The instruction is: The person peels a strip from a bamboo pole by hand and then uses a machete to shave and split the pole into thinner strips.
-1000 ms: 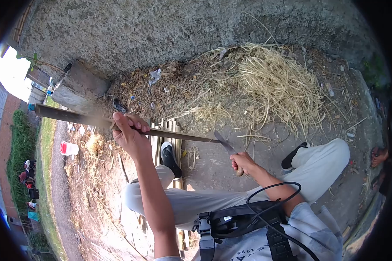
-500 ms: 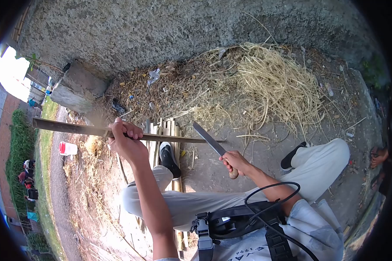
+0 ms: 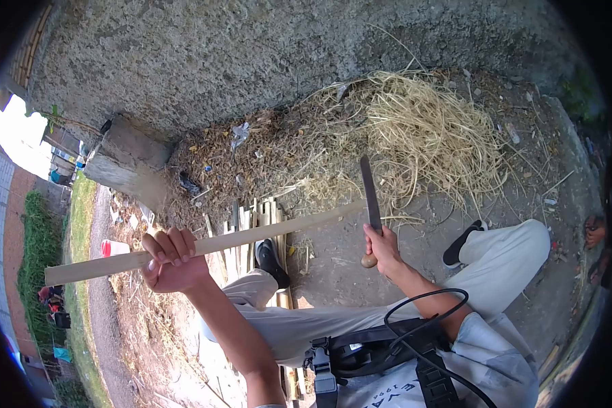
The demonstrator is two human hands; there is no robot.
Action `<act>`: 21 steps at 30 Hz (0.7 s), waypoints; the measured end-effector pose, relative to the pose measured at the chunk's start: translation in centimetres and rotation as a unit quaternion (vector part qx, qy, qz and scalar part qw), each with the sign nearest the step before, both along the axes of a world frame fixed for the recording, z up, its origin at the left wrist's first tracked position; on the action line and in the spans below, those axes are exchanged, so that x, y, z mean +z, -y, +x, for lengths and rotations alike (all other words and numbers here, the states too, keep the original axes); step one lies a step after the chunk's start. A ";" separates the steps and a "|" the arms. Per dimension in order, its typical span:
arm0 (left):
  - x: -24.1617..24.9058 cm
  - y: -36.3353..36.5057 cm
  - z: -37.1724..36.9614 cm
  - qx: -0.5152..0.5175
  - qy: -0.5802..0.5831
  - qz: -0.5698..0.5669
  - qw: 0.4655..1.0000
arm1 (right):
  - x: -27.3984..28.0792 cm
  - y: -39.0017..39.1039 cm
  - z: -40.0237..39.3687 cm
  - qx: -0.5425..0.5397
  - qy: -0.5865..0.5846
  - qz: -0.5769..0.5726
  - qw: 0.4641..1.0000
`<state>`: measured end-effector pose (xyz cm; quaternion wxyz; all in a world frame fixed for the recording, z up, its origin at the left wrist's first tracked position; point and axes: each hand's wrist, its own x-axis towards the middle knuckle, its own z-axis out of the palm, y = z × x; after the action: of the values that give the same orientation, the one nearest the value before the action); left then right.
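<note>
My left hand [image 3: 175, 264] is closed around a long, flat bamboo strip [image 3: 265, 232], its pale face showing. The strip slants from a blunt end at the left up to a far end beside the blade. In my right hand [image 3: 383, 249] is a machete [image 3: 370, 190] with a wooden handle, its dark blade pointing up and away from me. The blade overlaps the strip's far end in this view. My legs are bent on either side, and a dark shoe [image 3: 272, 262] rests just below the strip.
A heap of thin bamboo shavings [image 3: 432, 129] lies against the rough wall [image 3: 251, 54]. Cut strips [image 3: 250, 219] are stacked under my leg. A concrete block [image 3: 132, 146] and a red-and-white container [image 3: 115, 249] are at left. Another person's hand [image 3: 595, 232] shows at the right edge.
The strip has turned from its dark side to its pale face, and its left end has dropped. My right hand has moved right, with the blade swung more upright.
</note>
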<state>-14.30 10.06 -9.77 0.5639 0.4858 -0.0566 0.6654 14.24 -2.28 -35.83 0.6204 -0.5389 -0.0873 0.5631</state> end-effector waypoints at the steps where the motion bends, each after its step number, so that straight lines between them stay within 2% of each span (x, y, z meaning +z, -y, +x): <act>1: 0.5 0.6 -0.2 0.016 -0.003 0.004 1.000 | 0.5 -0.2 0.4 -0.097 0.015 -0.017 0.995; 2: 0.8 0.9 -0.4 0.036 0.004 -0.013 0.999 | 0.2 -0.6 1.3 -0.177 -0.007 -0.021 0.984; 4: 0.5 1.1 -0.4 0.055 0.033 -0.030 0.997 | 0.3 -0.9 3.3 -0.263 -0.046 0.010 0.964; 7: -0.7 0.8 0.3 0.038 0.056 -0.059 0.996 | 1.2 -1.0 5.6 -0.302 -0.129 0.055 0.943; 10: -1.4 0.5 2.1 0.089 0.040 -0.171 0.980 | 2.0 -1.0 7.5 -0.301 -0.153 0.104 0.935; 11: -2.5 -0.2 1.1 0.069 0.015 -0.199 0.978 | 2.5 -0.9 8.4 -0.319 -0.163 0.117 0.926; 14: -4.8 -1.9 0.9 0.162 -0.044 -0.456 0.874 | 6.4 -0.7 11.3 -0.395 -0.108 0.160 0.898; 16: -7.0 -2.9 1.7 0.078 -0.052 -0.578 0.810 | 10.5 -0.5 12.8 -0.414 -0.027 0.199 0.888; 18: -11.1 -4.4 2.7 0.036 -0.077 -0.619 0.781 | 14.0 -0.1 14.0 -0.417 0.033 0.247 0.874; 19: -13.1 -4.5 3.3 0.007 -0.137 -0.603 0.786 | 15.4 0.0 14.5 -0.412 0.051 0.276 0.867; 21: -14.9 -3.9 5.9 -0.010 -0.193 -0.629 0.753 | 18.2 0.6 15.1 -0.391 0.073 0.323 0.859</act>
<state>-8.42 13.98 -24.62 0.7476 0.1391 0.4796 0.4379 29.39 -2.88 -17.60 0.9206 -0.3375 -0.0916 0.1738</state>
